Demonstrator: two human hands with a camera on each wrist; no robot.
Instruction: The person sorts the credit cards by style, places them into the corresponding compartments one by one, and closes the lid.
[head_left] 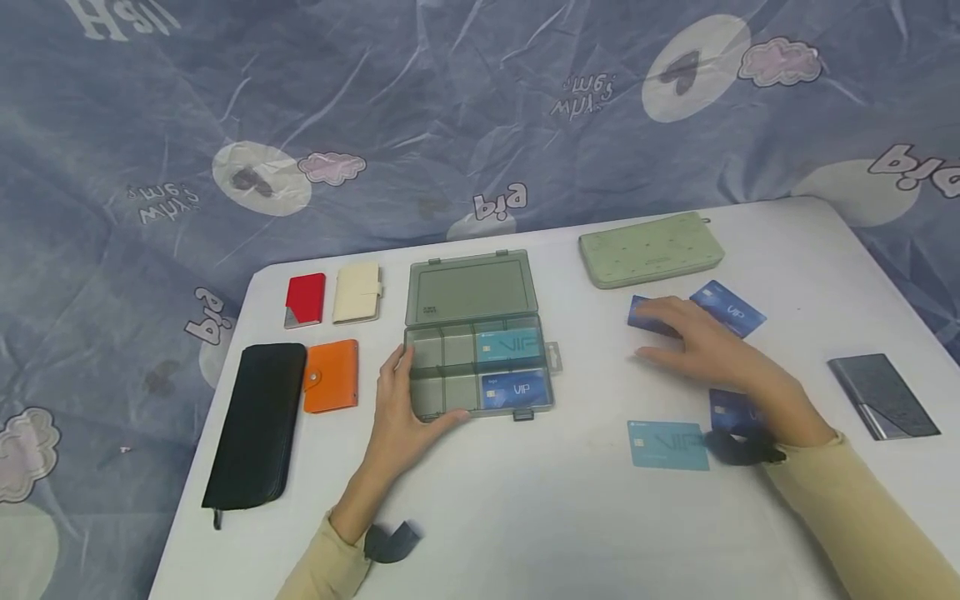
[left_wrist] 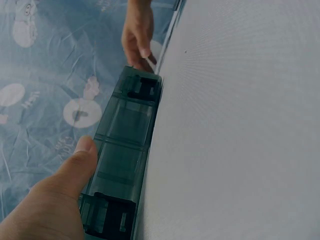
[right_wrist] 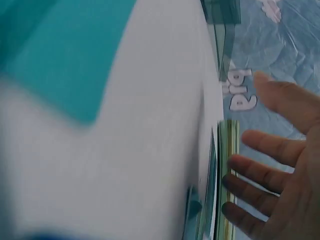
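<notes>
Fingers of the left hand (head_left: 401,429) lie along one side of a translucent green divided box (head_left: 461,392) in the head view, the thumb along its front, gripping the near left corner. The box sits on a white table (head_left: 555,508), its hinged lid (head_left: 472,287) open toward the back. A teal card (head_left: 508,343) lies in its rear right compartment, a blue VIP card (head_left: 516,389) in the front right one. The right hand (head_left: 693,342), empty, fingers apart, is over a partly covered blue card (head_left: 645,315). Beside it lies another blue VIP card (head_left: 726,308); nearer the person are a dark blue card (head_left: 726,408), partly hidden by the wrist, and a loose teal VIP card (head_left: 667,446). A green wallet (head_left: 652,250) lies behind, a black card case (head_left: 885,396) at right. Left of the box are a red card case (head_left: 304,298), a cream card holder (head_left: 357,293), an orange snap holder (head_left: 331,377) and a black zip wallet (head_left: 255,427).

The left wrist view shows the thumb against the box's front wall, near one black latch (left_wrist: 117,217); the other fingers are hidden.

The right wrist view shows the right hand's fingers spread and holding nothing, near the green wallet's edge. A teal surface (right_wrist: 65,55) is blurred at upper left.
</notes>
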